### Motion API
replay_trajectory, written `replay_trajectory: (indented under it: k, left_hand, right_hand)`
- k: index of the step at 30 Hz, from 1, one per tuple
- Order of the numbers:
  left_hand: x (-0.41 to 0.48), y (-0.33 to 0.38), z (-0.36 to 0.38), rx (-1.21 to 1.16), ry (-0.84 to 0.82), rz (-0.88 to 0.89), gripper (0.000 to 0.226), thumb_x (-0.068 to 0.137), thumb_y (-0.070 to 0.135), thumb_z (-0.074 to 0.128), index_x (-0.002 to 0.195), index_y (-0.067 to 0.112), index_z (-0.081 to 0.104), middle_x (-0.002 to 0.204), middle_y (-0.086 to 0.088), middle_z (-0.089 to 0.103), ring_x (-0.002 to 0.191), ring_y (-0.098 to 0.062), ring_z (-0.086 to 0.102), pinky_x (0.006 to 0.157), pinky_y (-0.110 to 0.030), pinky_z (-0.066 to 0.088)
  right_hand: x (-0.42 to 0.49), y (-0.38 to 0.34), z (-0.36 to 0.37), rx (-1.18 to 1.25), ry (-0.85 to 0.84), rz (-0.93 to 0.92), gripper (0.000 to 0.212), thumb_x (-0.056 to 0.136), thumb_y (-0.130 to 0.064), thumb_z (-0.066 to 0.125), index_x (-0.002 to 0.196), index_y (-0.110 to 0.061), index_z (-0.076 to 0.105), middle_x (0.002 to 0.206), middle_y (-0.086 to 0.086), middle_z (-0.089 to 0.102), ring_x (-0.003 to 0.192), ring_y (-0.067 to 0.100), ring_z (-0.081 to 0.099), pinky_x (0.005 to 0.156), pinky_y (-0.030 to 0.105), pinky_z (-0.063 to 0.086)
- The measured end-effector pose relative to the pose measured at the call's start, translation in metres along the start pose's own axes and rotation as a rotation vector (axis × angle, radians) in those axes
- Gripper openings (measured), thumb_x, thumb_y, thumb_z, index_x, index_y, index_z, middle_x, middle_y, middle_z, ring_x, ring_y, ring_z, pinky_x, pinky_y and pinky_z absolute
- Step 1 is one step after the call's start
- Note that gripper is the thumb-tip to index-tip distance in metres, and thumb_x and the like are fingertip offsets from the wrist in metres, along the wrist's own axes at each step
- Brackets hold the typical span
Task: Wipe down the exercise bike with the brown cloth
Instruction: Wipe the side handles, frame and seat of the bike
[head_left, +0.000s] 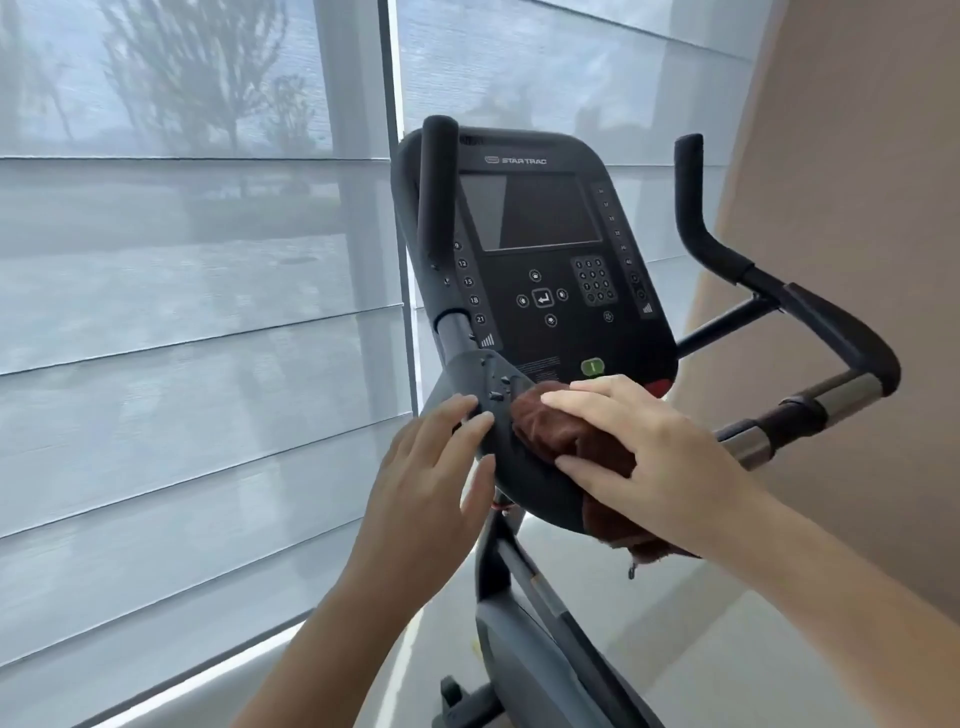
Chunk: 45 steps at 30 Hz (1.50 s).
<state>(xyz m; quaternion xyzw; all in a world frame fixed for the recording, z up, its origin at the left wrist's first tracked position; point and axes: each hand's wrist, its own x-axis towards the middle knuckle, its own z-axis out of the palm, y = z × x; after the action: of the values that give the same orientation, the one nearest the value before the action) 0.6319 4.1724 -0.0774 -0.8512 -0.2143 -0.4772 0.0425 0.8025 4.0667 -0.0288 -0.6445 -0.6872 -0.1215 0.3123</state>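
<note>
The brown terry cloth (571, 436) was pressed flat by the right hand (649, 447) against the black exercise bike's (540, 234) handlebar hub for wiping, while the left hand (431, 483), fingers spread and empty, steadied the hub.

Head view looks down, close over the bike console (540, 249).

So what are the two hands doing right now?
Left hand: open, fingers resting on the bike's handlebar.
Right hand: pressing the brown cloth onto it.
</note>
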Motion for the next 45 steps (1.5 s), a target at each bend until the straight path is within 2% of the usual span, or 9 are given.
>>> replay_trajectory:
  k: [4, 10, 15, 21, 25, 29, 36, 40, 45]
  left_hand:
    - [0.010, -0.026, 0.003, -0.079, -0.039, 0.145, 0.043, 0.094, 0.036, 0.041, 0.112, 0.003, 0.061, 0.121, -0.012, 0.057, 0.113, -0.022, 0.049, 0.099, -0.027, 0.034]
    - [0.031, -0.068, 0.014, -0.241, -0.012, 0.402, 0.038, 0.090, 0.044, 0.049, 0.113, 0.014, 0.053, 0.116, -0.003, 0.050, 0.116, -0.021, 0.049, 0.095, -0.026, 0.039]
    - [0.039, -0.086, 0.026, -0.310, 0.044, 0.525, 0.033, 0.088, 0.038, 0.056, 0.114, 0.018, 0.053, 0.110, 0.003, 0.051, 0.111, -0.018, 0.052, 0.091, -0.024, 0.044]
    - [0.045, -0.088, 0.033, -0.432, 0.155, 0.519, 0.029, 0.084, 0.038, 0.062, 0.105, 0.019, 0.058, 0.102, 0.008, 0.055, 0.105, -0.012, 0.057, 0.090, -0.016, 0.043]
    - [0.046, -0.085, 0.031, -0.445, 0.228, 0.540, 0.029, 0.085, 0.035, 0.061, 0.090, 0.008, 0.072, 0.088, -0.003, 0.069, 0.102, -0.012, 0.058, 0.096, -0.012, 0.038]
    - [0.045, -0.084, 0.036, -0.468, 0.254, 0.509, 0.030, 0.081, 0.034, 0.065, 0.085, 0.006, 0.074, 0.086, -0.004, 0.071, 0.103, -0.010, 0.058, 0.095, -0.013, 0.040]
    - [0.043, -0.085, 0.045, -0.596, 0.308, 0.464, 0.029, 0.083, 0.033, 0.067, 0.081, 0.005, 0.074, 0.085, -0.004, 0.070, 0.100, -0.011, 0.061, 0.088, -0.016, 0.046]
    - [0.042, -0.086, 0.046, -0.555, 0.329, 0.482, 0.028, 0.080, 0.034, 0.070, 0.083, 0.006, 0.074, 0.087, -0.002, 0.071, 0.097, -0.012, 0.063, 0.083, -0.022, 0.051]
    - [0.041, -0.087, 0.043, -0.502, 0.345, 0.504, 0.026, 0.080, 0.033, 0.070, 0.081, 0.008, 0.075, 0.086, -0.001, 0.071, 0.093, -0.011, 0.062, 0.082, -0.021, 0.050]
  right_hand:
    - [-0.019, 0.003, -0.002, -0.024, 0.054, -0.046, 0.041, 0.079, -0.044, 0.053, 0.116, -0.027, 0.059, 0.114, -0.004, 0.056, 0.102, 0.016, 0.057, 0.090, 0.030, 0.047]
    - [0.059, -0.014, 0.017, 0.089, 0.049, 0.110, 0.035, 0.076, -0.033, 0.062, 0.110, -0.027, 0.064, 0.102, -0.001, 0.060, 0.097, 0.013, 0.059, 0.088, 0.033, 0.047]
    - [0.006, -0.012, -0.005, 0.029, -0.029, 0.096, 0.031, 0.077, -0.035, 0.061, 0.107, -0.030, 0.062, 0.110, -0.008, 0.055, 0.106, 0.006, 0.055, 0.093, 0.021, 0.042]
    - [0.037, -0.021, 0.019, -0.022, 0.170, 0.130, 0.031, 0.076, -0.031, 0.060, 0.105, -0.021, 0.067, 0.102, 0.000, 0.060, 0.096, 0.011, 0.059, 0.085, 0.032, 0.048]
    - [0.072, -0.028, 0.025, 0.051, 0.112, 0.154, 0.030, 0.077, -0.020, 0.066, 0.107, -0.023, 0.066, 0.103, -0.001, 0.061, 0.100, 0.007, 0.058, 0.091, 0.031, 0.045]
    - [0.020, -0.029, -0.001, 0.003, -0.018, 0.190, 0.029, 0.077, -0.025, 0.066, 0.106, -0.024, 0.066, 0.106, -0.006, 0.057, 0.105, 0.007, 0.056, 0.093, 0.018, 0.040]
    - [0.055, -0.031, 0.022, -0.031, 0.168, 0.174, 0.028, 0.074, -0.018, 0.068, 0.102, -0.019, 0.068, 0.099, -0.001, 0.062, 0.096, 0.006, 0.058, 0.088, 0.021, 0.043]
    - [0.090, -0.033, 0.031, -0.011, 0.149, 0.189, 0.029, 0.077, -0.021, 0.065, 0.105, -0.022, 0.067, 0.102, -0.002, 0.063, 0.099, 0.008, 0.058, 0.092, 0.025, 0.043]
    - [0.028, -0.042, 0.008, -0.056, 0.064, 0.216, 0.030, 0.076, -0.018, 0.067, 0.105, -0.028, 0.065, 0.103, -0.009, 0.059, 0.101, 0.004, 0.057, 0.090, 0.017, 0.041]
